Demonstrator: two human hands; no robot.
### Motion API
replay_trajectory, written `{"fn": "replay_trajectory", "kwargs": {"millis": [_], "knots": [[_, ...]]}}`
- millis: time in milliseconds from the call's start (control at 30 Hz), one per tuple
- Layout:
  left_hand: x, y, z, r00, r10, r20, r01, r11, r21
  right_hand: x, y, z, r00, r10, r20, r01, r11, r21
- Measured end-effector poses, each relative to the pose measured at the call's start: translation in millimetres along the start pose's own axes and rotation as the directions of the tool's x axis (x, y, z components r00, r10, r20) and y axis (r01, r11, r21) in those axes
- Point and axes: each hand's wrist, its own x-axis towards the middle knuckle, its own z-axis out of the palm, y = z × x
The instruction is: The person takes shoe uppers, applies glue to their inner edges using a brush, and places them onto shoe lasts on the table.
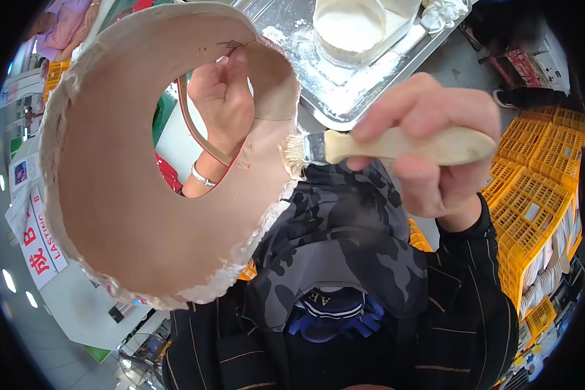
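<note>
Upper (110, 162): left hand (222, 104), fingers pinching it at the opening. Brush (344, 147): right hand (443, 117), fingers wrapped round it. Sign (38, 244): "LASTING", red. Garment (325, 315): "AE".

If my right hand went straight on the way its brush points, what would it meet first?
The brush in your right hand would meet the white-coated edge of the shoe upper first; its bristles look already at it, though depth is hard to judge.

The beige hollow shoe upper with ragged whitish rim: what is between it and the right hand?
The head view shows a pale-handled brush there, its bristles against the shoe upper, its handle in the right hand.
</note>
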Motion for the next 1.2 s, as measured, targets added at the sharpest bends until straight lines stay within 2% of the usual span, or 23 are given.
{"fn": "replay_trajectory", "kwargs": {"millis": [133,200,367,400,433,500,533,633,700,733,767,833,900,933,967,1033,1100,1200], "knots": [[0,-5,-3,0.999,-0.033,-0.016,0.033,0.999,-0.022,-2,-5,11,0.993,-0.037,-0.112,0.069,0.955,0.29],[-1,-4,-2,0.998,-0.058,-0.034,0.057,0.997,-0.043,-6,-1,15,0.995,-0.063,-0.081,0.076,0.983,0.169],[-13,3,7,0.989,-0.131,-0.071,0.122,0.985,-0.12,-6,4,-2,1.0,0.018,0.015,-0.016,0.996,-0.084],[-16,1,8,0.988,-0.14,-0.073,0.13,0.983,-0.128,-4,3,-5,1.0,0.025,-0.016,-0.027,0.992,-0.124],[-22,1,8,0.988,-0.138,-0.067,0.129,0.983,-0.127,-4,4,-5,1.0,0.008,-0.021,-0.01,0.994,-0.107],[-33,-10,0,0.995,-0.104,0.01,0.103,0.993,0.061,-2,6,-5,0.999,-0.027,-0.032,0.024,0.997,-0.073],[-37,-12,-2,0.995,-0.098,0.028,0.095,0.991,0.091,-1,6,-3,1.0,0.015,0.013,-0.015,1.0,0.01],[-44,-7,2,0.992,-0.094,0.084,0.087,0.992,0.089,-7,0,5,0.986,0.157,0.046,-0.16,0.984,0.078],[-44,1,5,0.99,-0.092,0.111,0.083,0.993,0.081,-5,10,5,0.976,0.163,0.147,-0.134,0.972,-0.191],[-42,4,5,0.987,-0.091,0.13,0.081,0.994,0.077,-3,14,8,0.98,0.158,0.12,-0.12,0.954,-0.273],[-41,8,5,0.985,-0.095,0.145,0.085,0.994,0.073,-2,21,9,0.98,0.16,0.119,-0.122,0.954,-0.275],[-41,10,6,0.98,-0.105,0.168,0.096,0.993,0.066,-3,33,11,0.988,0.094,0.121,-0.035,0.907,-0.42],[-40,9,8,0.976,-0.13,0.175,0.129,0.991,0.015,-4,32,10,0.993,0.056,0.108,-0.002,0.896,-0.445],[-39,6,11,0.969,-0.187,0.161,0.205,0.974,-0.099,-3,32,9,0.995,0.023,0.096,0.025,0.883,-0.469],[-40,-3,8,0.969,-0.177,0.17,0.195,0.976,-0.095,-2,33,9,0.995,0.022,0.097,0.026,0.883,-0.469],[-38,2,5,0.962,-0.183,0.201,0.203,0.976,-0.084,0,34,11,0.98,-0.141,0.14,0.188,0.888,-0.42],[-38,8,4,0.937,-0.243,0.251,0.277,0.955,-0.11,-3,36,13,0.979,-0.114,0.17,0.179,0.88,-0.44],[-37,10,4,0.936,-0.235,0.262,0.271,0.956,-0.11,-5,32,15,0.979,-0.035,0.2,0.123,0.885,-0.448]]}}
